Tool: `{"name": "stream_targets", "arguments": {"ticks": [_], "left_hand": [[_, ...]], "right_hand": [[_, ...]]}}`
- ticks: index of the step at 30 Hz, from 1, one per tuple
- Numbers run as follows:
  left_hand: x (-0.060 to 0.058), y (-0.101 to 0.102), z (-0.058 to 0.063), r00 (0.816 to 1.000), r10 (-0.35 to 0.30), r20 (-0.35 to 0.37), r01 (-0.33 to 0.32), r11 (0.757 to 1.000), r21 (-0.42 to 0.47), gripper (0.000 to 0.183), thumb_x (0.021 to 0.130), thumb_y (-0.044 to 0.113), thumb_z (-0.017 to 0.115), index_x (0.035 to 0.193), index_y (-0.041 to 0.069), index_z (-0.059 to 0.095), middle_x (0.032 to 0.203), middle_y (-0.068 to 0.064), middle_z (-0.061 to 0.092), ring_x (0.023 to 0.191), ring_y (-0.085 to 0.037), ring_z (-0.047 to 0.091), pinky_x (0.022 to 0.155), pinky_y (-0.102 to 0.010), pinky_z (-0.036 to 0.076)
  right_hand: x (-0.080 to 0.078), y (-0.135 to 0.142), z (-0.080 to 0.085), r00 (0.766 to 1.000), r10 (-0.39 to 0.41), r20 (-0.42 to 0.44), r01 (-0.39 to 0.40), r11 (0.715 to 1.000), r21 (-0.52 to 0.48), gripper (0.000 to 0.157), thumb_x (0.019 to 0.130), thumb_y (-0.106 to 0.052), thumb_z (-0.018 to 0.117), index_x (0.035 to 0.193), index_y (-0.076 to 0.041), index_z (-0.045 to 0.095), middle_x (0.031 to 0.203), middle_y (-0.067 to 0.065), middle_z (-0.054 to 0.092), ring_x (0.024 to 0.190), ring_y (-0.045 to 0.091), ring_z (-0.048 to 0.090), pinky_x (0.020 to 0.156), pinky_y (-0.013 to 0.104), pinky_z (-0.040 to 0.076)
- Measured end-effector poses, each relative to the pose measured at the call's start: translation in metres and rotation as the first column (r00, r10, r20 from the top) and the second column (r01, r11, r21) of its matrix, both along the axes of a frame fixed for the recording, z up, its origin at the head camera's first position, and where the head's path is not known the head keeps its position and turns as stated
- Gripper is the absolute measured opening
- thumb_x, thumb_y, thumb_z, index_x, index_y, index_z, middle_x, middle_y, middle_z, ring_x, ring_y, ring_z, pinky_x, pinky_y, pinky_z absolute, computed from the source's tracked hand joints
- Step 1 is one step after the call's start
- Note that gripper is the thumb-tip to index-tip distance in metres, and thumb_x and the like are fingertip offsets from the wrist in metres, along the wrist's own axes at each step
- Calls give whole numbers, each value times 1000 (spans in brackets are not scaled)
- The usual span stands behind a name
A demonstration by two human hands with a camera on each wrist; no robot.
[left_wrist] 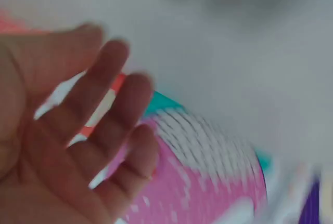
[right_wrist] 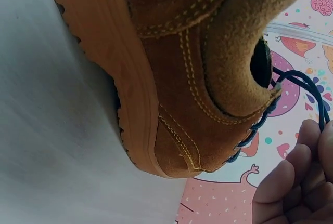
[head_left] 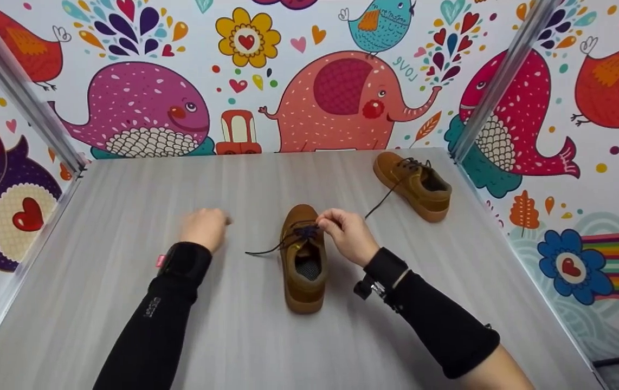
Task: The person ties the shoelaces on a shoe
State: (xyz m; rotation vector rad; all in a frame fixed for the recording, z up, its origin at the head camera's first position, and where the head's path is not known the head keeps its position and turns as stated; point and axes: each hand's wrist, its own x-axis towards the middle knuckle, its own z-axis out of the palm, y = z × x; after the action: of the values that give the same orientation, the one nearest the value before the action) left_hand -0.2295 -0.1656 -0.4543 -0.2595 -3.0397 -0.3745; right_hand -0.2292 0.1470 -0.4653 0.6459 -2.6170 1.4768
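A brown suede shoe stands on the table, its toe pointing away from me. Just right of its tongue, my right hand pinches a dark shoelace between thumb and fingertips; the right wrist view shows it rising from the eyelets in a loop. Another lace end trails out on the shoe's left side. My left hand hovers left of the shoe, apart from it. Its fingers are loosely bent and hold nothing in the left wrist view.
A matching brown shoe sits at the back right, its loose lace lying toward my right hand. Printed walls with metal corner posts enclose the grey table at the back and sides.
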Motion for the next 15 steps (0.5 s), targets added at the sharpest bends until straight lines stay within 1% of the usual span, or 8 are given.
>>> {"name": "stream_targets", "arguments": {"ticks": [1,2,4,6,7,9,11,15], "left_hand": [[0,11,7,999,-37,9,36,995,91,17,102,7,68,108,5,84,111,-18,81,103,-39,77,92,-56,60],[1,24,14,996,-83,25,77,980,184,17,102,13,72,113,7,84,115,-16,81,106,-37,77,94,-53,60],[2,49,25,980,-195,35,173,929,326,24,101,23,76,120,9,82,117,-13,81,108,-33,76,96,-49,59],[3,72,33,961,-274,30,241,890,388,26,99,26,78,120,11,83,114,-12,81,104,-29,75,92,-46,60],[3,81,36,953,-303,15,273,878,393,26,98,26,79,119,11,83,112,-11,81,102,-28,75,91,-46,60],[2,96,40,944,-330,-17,312,875,371,25,97,26,80,116,11,84,108,-10,81,100,-27,74,89,-44,60],[0,105,41,945,-325,-19,310,882,354,24,95,27,81,114,13,86,106,-8,82,100,-26,74,89,-43,60],[-8,116,42,945,-327,0,307,887,345,22,94,29,82,108,14,87,105,-5,83,101,-25,76,91,-42,61]], "right_hand": [[0,1,1,1000,-4,-2,4,1000,-1,16,107,-12,63,104,-3,76,100,13,78,88,15,67,76,21,49],[-1,2,1,1000,-7,-2,7,1000,-4,16,107,-12,63,104,-3,76,100,13,78,89,17,68,77,21,50],[-1,3,3,1000,-7,-19,7,1000,9,17,108,-13,63,105,-3,76,101,12,79,91,20,71,79,22,52],[-2,4,4,999,-2,-43,3,1000,24,17,107,-15,63,106,-4,77,102,12,79,94,23,74,81,24,54],[-2,4,5,998,0,-59,2,1000,32,17,107,-16,64,106,-5,77,102,12,80,94,23,74,82,25,55],[-3,5,6,996,1,-89,3,999,46,18,106,-18,65,106,-6,77,102,11,80,96,23,76,84,27,56],[-3,5,7,994,2,-105,3,999,51,18,106,-19,65,106,-6,78,101,10,81,95,23,76,84,28,57],[-3,6,8,993,-9,-120,16,998,61,18,105,-19,67,105,-6,79,100,9,82,94,22,76,82,27,57]]}}
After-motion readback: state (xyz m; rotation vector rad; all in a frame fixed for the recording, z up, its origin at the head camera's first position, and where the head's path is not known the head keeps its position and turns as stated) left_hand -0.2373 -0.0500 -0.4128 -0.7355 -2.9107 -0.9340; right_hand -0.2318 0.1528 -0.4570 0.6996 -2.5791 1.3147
